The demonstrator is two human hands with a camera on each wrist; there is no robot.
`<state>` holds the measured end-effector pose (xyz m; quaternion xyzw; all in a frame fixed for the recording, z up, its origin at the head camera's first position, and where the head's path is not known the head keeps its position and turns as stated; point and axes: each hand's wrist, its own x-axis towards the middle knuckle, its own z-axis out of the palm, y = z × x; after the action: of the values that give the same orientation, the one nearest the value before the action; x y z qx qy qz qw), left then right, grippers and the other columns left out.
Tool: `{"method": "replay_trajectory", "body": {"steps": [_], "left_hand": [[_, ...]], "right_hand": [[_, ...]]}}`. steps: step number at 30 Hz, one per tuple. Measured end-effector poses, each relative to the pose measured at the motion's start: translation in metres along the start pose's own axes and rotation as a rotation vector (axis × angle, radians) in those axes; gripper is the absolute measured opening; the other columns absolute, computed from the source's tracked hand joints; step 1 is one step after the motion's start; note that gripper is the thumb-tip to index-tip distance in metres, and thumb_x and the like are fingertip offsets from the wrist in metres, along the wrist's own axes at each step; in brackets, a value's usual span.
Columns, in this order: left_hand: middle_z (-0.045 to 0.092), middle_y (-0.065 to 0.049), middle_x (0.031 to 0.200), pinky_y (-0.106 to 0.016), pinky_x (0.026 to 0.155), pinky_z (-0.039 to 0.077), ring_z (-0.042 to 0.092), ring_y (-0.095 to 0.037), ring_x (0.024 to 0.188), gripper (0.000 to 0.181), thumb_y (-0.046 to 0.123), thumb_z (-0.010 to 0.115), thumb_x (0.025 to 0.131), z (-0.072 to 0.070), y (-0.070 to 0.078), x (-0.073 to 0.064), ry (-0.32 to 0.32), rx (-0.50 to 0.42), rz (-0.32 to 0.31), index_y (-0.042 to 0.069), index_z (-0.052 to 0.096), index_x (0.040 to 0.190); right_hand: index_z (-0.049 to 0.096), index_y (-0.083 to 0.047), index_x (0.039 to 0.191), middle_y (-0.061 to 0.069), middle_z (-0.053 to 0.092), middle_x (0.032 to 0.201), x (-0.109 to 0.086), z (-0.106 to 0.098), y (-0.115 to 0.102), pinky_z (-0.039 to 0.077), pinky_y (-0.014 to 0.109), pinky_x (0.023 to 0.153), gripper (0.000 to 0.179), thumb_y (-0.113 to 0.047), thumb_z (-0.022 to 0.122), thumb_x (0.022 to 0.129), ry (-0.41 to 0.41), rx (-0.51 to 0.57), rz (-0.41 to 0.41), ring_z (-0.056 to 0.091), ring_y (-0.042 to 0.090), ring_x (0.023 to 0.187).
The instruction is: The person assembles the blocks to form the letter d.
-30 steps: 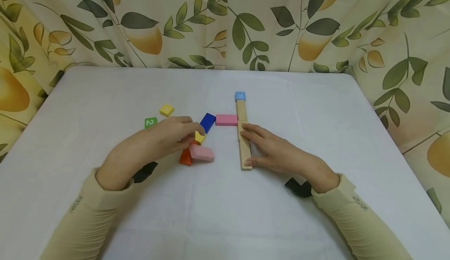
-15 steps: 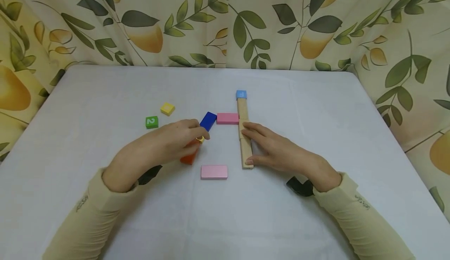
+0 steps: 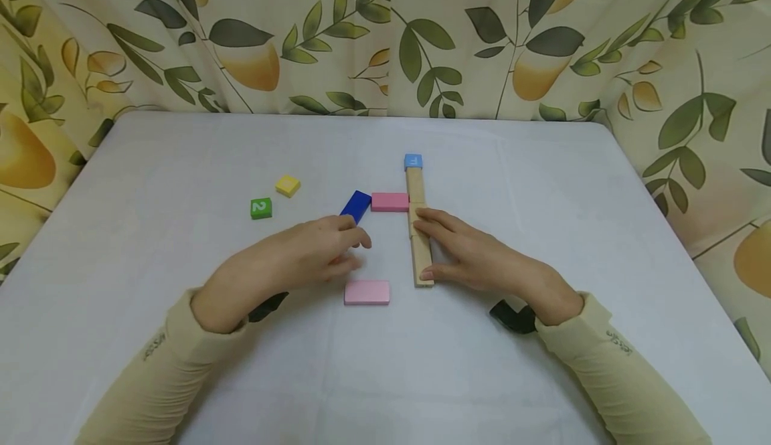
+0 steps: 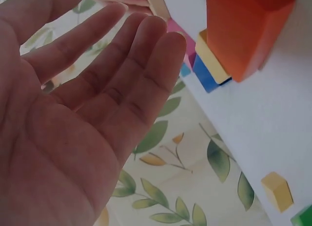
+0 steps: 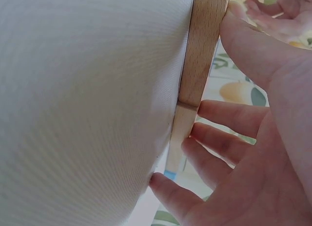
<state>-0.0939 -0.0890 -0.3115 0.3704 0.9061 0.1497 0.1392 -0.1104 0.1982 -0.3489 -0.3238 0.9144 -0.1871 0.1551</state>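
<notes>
My left hand (image 3: 307,251) hovers with extended fingers and holds nothing. In the left wrist view an orange block (image 4: 243,33) stands apart from those fingers, with a yellow block (image 4: 212,55) beside it; the hand hides both in the head view. A dark blue block (image 3: 357,205) touches a pink block (image 3: 389,202), which meets a row of plain wooden blocks (image 3: 423,257) tipped by a light blue block (image 3: 413,161). The fingertips and thumb of my right hand (image 3: 476,251) rest along the wooden row. A pale pink block (image 3: 367,292) lies flat nearer me.
Off to the left lie a green block (image 3: 261,208) marked 2 and a small yellow block (image 3: 288,186). A white cloth covers the table (image 3: 181,164). Behind it hangs a leaf-and-fruit patterned curtain (image 3: 337,30).
The pale pink block has dropped from a tilt by the orange block to lie flat nearer me. My left hand has shifted right, covering the orange block. The right hand stays put.
</notes>
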Motion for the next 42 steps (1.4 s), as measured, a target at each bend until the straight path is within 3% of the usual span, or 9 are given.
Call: {"method": "replay_trajectory", "body": {"steps": [7,13,16,29,42], "left_hand": [[0.062,-0.006,0.115,-0.030,0.089,0.055,0.063,-0.018,0.102,0.032,0.028,0.067,0.095,0.012,0.006,0.006,-0.043,0.003,0.044,0.011,0.064,0.122],[0.062,-0.003,0.113,-0.025,0.083,0.054,0.059,-0.013,0.093,0.048,0.034,0.079,0.084,0.021,0.014,0.013,-0.166,-0.030,0.005,0.014,0.063,0.125],[0.063,-0.003,0.113,-0.026,0.086,0.054,0.059,-0.013,0.096,0.045,0.028,0.080,0.084,0.022,0.014,0.013,-0.191,-0.016,0.003,0.013,0.064,0.123],[0.067,-0.002,0.106,-0.031,0.090,0.054,0.062,-0.017,0.101,0.035,0.019,0.079,0.085,0.014,0.010,0.007,-0.162,0.092,-0.008,0.014,0.069,0.118],[0.067,-0.005,0.110,-0.032,0.091,0.055,0.062,-0.020,0.102,0.036,0.020,0.079,0.085,0.013,0.004,0.007,-0.130,0.114,-0.040,0.014,0.069,0.119]], "right_hand": [[0.034,-0.007,0.153,0.009,0.022,0.164,0.001,-0.001,0.001,0.036,0.052,0.115,0.083,-0.040,0.074,0.088,-0.003,0.010,-0.004,0.028,0.032,0.149],[0.034,-0.007,0.153,0.009,0.022,0.164,0.001,-0.001,0.002,0.036,0.052,0.115,0.083,-0.039,0.074,0.088,0.003,0.000,-0.016,0.029,0.032,0.149],[0.034,-0.007,0.154,0.009,0.023,0.164,0.001,-0.001,0.001,0.036,0.051,0.115,0.083,-0.039,0.074,0.088,0.006,-0.001,-0.020,0.029,0.032,0.149],[0.033,-0.007,0.154,0.010,0.022,0.164,0.000,-0.002,0.000,0.036,0.052,0.115,0.083,-0.039,0.073,0.088,-0.004,0.002,-0.008,0.028,0.033,0.149],[0.034,-0.007,0.153,0.010,0.023,0.163,0.001,0.000,0.001,0.036,0.052,0.115,0.084,-0.040,0.074,0.087,-0.003,0.007,-0.008,0.028,0.033,0.149]]}}
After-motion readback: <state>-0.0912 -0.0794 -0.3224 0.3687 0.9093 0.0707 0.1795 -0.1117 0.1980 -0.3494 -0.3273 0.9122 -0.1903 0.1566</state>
